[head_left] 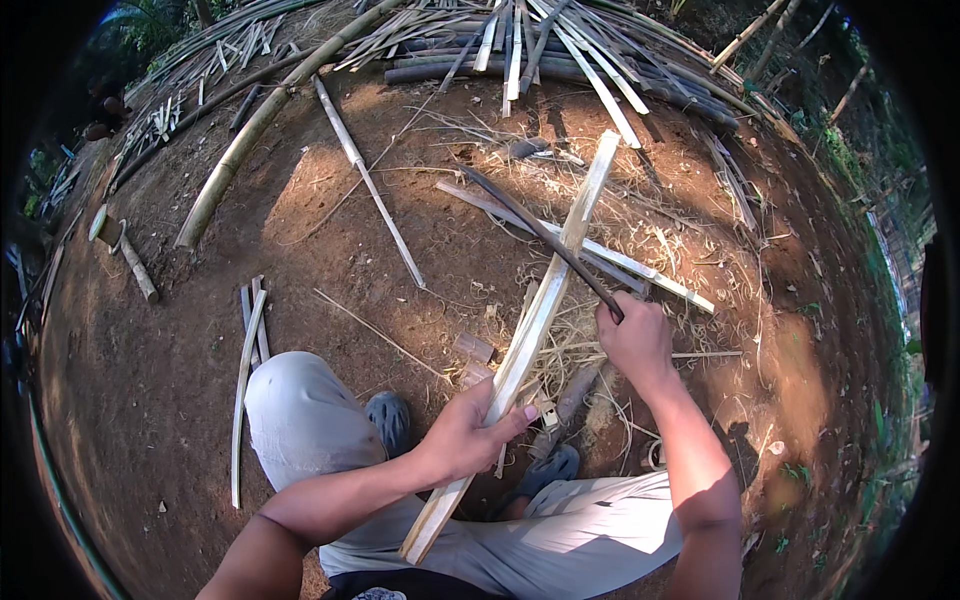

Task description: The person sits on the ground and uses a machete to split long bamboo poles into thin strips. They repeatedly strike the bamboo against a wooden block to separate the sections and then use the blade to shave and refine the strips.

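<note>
My left hand [465,430] is closed round a long pale split bamboo slat [543,305]. The slat slants from my lap up and away to the right, and seems to be more than one strip lying together. In my right hand [638,338] is the handle of a long dark-bladed knife [520,212]. Its blade lies across the slat's upper part, pointing up and to the left. Whether the edge has bitten into the bamboo cannot be made out. Beneath the blade, another split bamboo piece [640,268] lies on the ground among thin shavings [575,335].
Bamboo poles [490,72] and split strips [600,80] are piled at the far side. A thick pole [235,175] and a thin stick [370,185] lie toward the left. Some strips [247,380] rest beside my left knee. A short log [572,405] sits by my feet.
</note>
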Available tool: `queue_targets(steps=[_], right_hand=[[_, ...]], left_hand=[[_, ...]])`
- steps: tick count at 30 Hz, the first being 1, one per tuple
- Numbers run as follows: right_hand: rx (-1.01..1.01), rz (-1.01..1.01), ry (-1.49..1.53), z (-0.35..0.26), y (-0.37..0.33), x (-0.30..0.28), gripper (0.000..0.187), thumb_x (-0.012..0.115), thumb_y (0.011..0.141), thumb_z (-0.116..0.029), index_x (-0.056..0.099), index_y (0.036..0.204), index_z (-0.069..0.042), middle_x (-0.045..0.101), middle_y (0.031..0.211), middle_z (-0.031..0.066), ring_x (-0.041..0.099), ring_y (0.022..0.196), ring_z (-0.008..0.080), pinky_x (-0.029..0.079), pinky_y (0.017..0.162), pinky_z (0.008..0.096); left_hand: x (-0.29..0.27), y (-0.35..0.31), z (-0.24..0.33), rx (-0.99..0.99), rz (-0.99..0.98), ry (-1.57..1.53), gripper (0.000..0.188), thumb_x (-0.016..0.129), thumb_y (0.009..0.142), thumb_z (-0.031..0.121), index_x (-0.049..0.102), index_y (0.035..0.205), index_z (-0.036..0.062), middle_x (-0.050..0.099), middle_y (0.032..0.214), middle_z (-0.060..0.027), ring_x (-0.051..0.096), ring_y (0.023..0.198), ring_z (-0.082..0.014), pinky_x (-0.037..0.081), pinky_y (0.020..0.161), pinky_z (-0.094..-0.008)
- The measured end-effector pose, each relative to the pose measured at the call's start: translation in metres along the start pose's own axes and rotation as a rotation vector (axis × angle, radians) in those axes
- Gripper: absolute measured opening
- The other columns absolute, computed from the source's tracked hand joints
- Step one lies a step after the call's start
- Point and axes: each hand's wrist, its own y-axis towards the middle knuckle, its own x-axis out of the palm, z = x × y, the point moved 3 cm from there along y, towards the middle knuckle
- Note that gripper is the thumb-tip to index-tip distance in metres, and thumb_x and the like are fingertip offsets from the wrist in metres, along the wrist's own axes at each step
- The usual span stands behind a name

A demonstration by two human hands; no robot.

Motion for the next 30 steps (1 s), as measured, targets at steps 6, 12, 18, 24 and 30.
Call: queue_targets(steps=[6,12,18,24,30], right_hand=[[-0.326,-0.116,0.064,-0.043,-0.031,0.017,0.012,0.071,0.074,-0.017,0.064,0.080,-0.010,0.066,0.066,0.0138,0.067,0.062,0.0364,0.053,0.060,0.0474],[-0.231,0.046,0.029,0.008,0.004,0.022,0.008,0.068,0.074,-0.014,0.064,0.076,-0.007,0.066,0.067,0.0160,0.066,0.063,0.0380,0.052,0.060,0.0482],[0.110,0.077,0.045,0.058,0.031,0.004,0.018,0.063,0.082,-0.019,0.063,0.073,-0.003,0.063,0.063,0.0202,0.064,0.060,0.0402,0.051,0.058,0.0480],[-0.420,-0.055,0.119,-0.031,-0.018,0.026,0.013,0.068,0.079,-0.018,0.064,0.074,-0.007,0.064,0.063,0.0169,0.066,0.060,0.0377,0.052,0.057,0.0472],[0.077,0.059,-0.008,0.051,0.033,0.015,0.013,0.069,0.079,-0.020,0.063,0.075,-0.008,0.064,0.062,0.0154,0.066,0.062,0.0374,0.053,0.059,0.0472]], left_hand=[[-0.017,0.015,-0.017,0.214,0.176,0.320,0.034,0.064,0.096,0.031,0.054,0.098,-0.0012,0.057,0.065,-0.0068,0.055,0.056,-0.0156,0.044,0.051,-0.0332],[-0.018,0.006,-0.015,0.194,0.156,0.389,0.034,0.064,0.095,0.029,0.056,0.103,-0.0042,0.063,0.071,-0.0150,0.061,0.061,-0.0232,0.048,0.059,-0.0382],[-0.012,0.007,-0.024,0.081,0.049,0.266,0.031,0.065,0.096,0.025,0.057,0.106,-0.0026,0.060,0.068,-0.0062,0.059,0.062,-0.0139,0.048,0.058,-0.0345],[-0.024,0.019,-0.024,0.128,0.081,0.185,0.027,0.062,0.097,0.025,0.057,0.104,-0.0006,0.058,0.067,-0.0024,0.054,0.056,-0.0093,0.045,0.051,-0.0299],[-0.017,0.006,-0.030,0.043,0.064,0.138,0.027,0.065,0.096,0.026,0.060,0.098,-0.0003,0.058,0.065,-0.0031,0.053,0.056,-0.0089,0.044,0.050,-0.0299]])
